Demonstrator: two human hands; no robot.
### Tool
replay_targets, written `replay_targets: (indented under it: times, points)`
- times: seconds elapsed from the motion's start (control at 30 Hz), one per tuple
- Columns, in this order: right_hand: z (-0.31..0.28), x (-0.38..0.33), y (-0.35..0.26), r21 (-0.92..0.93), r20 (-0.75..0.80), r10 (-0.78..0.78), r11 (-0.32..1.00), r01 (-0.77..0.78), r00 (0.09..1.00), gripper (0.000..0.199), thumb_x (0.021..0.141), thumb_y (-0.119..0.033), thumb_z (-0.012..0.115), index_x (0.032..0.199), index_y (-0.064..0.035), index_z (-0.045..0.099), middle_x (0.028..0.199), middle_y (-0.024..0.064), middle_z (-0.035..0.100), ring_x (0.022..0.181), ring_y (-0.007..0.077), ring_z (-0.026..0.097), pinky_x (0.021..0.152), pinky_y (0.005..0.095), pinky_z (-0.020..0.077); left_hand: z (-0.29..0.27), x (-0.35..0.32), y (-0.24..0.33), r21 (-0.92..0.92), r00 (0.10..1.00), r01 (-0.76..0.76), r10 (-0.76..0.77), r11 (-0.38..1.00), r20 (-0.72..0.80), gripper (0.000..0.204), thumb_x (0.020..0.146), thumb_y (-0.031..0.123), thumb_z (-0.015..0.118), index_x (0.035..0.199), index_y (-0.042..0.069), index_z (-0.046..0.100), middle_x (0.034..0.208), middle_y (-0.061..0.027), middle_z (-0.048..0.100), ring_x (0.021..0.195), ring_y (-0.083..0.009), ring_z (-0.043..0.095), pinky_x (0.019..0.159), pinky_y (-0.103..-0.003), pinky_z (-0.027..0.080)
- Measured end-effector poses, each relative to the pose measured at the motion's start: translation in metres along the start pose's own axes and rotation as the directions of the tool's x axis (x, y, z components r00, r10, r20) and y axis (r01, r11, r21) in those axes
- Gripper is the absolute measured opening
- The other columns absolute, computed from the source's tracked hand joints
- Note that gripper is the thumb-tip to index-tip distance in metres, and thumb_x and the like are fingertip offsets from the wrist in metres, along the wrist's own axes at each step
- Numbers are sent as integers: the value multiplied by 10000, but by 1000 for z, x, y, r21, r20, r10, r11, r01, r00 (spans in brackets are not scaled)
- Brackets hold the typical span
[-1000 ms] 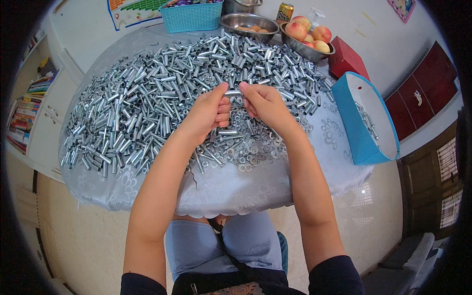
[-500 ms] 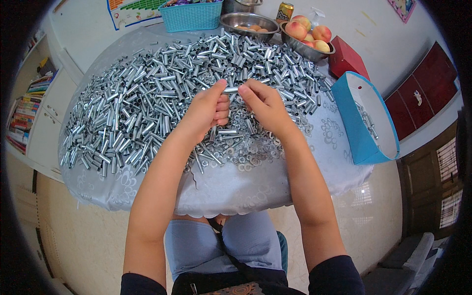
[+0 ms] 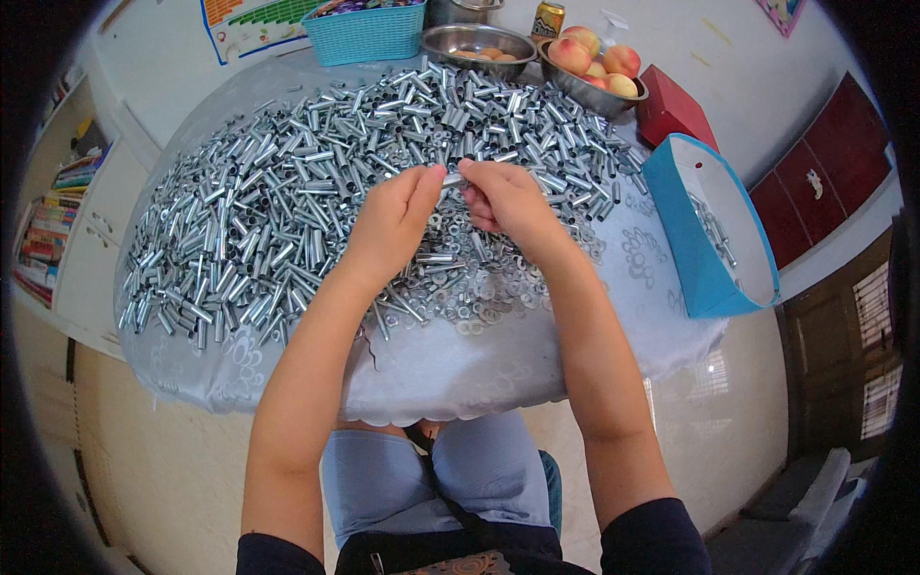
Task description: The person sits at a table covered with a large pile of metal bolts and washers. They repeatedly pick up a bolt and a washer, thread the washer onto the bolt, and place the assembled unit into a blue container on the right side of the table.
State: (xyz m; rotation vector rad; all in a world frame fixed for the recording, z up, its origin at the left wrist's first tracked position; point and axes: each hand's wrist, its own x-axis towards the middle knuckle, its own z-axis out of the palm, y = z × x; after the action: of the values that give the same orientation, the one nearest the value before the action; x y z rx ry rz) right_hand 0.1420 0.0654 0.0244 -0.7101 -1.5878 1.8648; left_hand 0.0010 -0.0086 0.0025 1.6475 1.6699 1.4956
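Note:
Between my two hands, just above the pile, is a short shiny metal tube. My left hand pinches its left end with thumb and fingers pressed together. At the other end, my right hand grips it with thumb and forefinger, the remaining fingers curled. Part of the tube is hidden by the fingertips. Under and around both hands spreads a heap of loose metal tubes. Many flat washers and nuts lie nearer to me, below my hands.
A blue-edged open box with several assembled bolts stands at the table's right. At the back are a blue-green basket, a metal bowl of eggs, a bowl of peaches, a can and a red box.
The tube sits slightly lower and is more covered by my fingers. My left hand has turned so its back faces up more, and my right fingers have curled in beneath.

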Motion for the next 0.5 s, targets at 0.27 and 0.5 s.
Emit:
replay_targets:
  times: [0.27,0.5]
  points:
    - [-63,5,-19,433,-346,-259,809,398,902,293,889,-326,456,778,-59,501,617,-24,424,507,79,374,452,208,307,-15,0,5,395,909,-380,257,837,329,229,752,260,641,805,38,620,696,-64,563,667,-196,530,633,-305,415]
    - [-157,-7,-12,241,-874,-277,466,851,399,346,925,-391,351,787,-86,440,628,-26,376,520,86,340,439,206,284,-21,-3,5,328,861,-385,208,862,464,226,644,267,711,718,62,652,738,-64,600,761,-240,556,718,-331,429]
